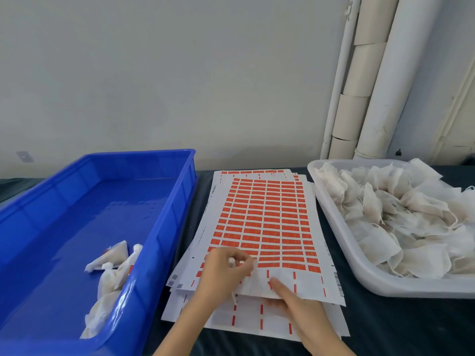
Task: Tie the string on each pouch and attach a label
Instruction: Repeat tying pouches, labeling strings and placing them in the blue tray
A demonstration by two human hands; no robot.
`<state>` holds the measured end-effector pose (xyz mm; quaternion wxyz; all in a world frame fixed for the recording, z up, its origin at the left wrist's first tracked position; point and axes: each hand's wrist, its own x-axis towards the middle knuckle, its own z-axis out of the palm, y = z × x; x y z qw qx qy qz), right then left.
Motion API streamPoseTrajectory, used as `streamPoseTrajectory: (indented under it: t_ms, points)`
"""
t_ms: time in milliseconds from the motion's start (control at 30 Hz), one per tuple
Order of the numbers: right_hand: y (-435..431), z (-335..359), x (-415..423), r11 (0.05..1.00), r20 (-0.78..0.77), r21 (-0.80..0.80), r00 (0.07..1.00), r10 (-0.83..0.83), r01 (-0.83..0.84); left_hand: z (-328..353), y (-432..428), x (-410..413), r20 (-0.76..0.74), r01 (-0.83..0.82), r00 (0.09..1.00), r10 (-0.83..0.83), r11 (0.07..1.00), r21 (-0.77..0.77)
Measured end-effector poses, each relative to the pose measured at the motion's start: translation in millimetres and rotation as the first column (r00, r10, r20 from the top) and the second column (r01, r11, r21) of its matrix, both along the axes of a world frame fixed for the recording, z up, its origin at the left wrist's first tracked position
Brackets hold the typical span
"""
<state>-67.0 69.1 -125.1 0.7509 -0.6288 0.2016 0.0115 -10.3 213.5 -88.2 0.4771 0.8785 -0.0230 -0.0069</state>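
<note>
Honestly hard to see the main bit: the pouch [255, 285] is thin white mesh lying on white paper, so its edges kinda vanish, and the left hand [226, 271] covers its top end. That grip is clenched on the pouch, fingers curled tight, but whether it pinches mesh or string [234, 298] I can't tell; only a short string tail pokes out below the hand. The right hand [295, 300] lays its index finger straight on the pouch, other fingers tucked under the paper edge, so I can't tell if that grip is grasping anything. The pouch sits on the near end of the sheets [308, 283] of orange labels [267, 222], mid surface [385, 327], between the blue bin [167, 214] with a few loose pouches [113, 263] and the white tray [334, 227] with its pile [398, 217]. Bin and tray are both cut off by the frame.
</note>
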Motion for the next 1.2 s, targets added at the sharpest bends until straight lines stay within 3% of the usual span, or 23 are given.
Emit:
streamPoseTrajectory:
  t_ms: [133,267,333,400,500,567,633,700,800,867,1033,1200]
  points:
    - [-6,10,4,0.960,-0.016,0.280,1.000,0.012,-0.007,8,6,2,-0.053,-0.182,0.983,0.175,0.965,-0.190]
    - [-10,22,4,0.937,-0.083,0.349,0.995,0.053,-0.021,24,15,-1,-0.109,-0.285,0.959,0.263,0.883,-0.373]
    - [-15,29,0,0.945,-0.150,0.318,0.980,0.133,-0.080,34,19,-3,-0.158,-0.290,0.957,0.244,0.838,-0.462]
    - [-21,37,-4,0.928,-0.251,0.268,0.912,0.326,-0.258,42,22,-5,-0.185,-0.289,0.956,0.226,0.825,-0.485]
    - [-24,50,-15,0.785,-0.384,0.115,0.702,0.600,-0.608,52,24,-11,-0.185,-0.233,0.970,0.159,0.826,-0.513]
    - [-24,61,-17,0.673,-0.327,-0.132,0.673,0.663,-0.728,57,23,-16,-0.180,-0.171,0.980,0.086,0.827,-0.536]
    - [-19,72,-17,0.724,-0.060,-0.377,0.795,0.604,-0.578,62,21,-21,-0.149,-0.114,0.988,0.039,0.835,-0.539]
    - [-14,82,-11,0.806,0.199,-0.533,0.888,0.413,-0.255,66,15,-26,-0.108,-0.058,0.994,0.001,0.848,-0.527]
    - [-5,92,1,0.828,0.388,-0.559,0.866,0.314,-0.050,72,6,-35,-0.068,0.015,0.996,-0.058,0.858,-0.513]
    - [-5,92,6,0.832,0.415,-0.554,0.857,0.305,-0.027,73,3,-39,-0.059,0.034,0.995,-0.076,0.853,-0.520]
    - [-8,88,7,0.855,0.361,-0.493,0.857,0.367,-0.158,73,3,-42,-0.100,0.020,0.991,-0.085,0.852,-0.524]
    - [-13,90,5,0.919,0.347,-0.361,0.892,0.290,-0.158,74,4,-45,-0.115,0.058,0.982,-0.150,0.819,-0.570]
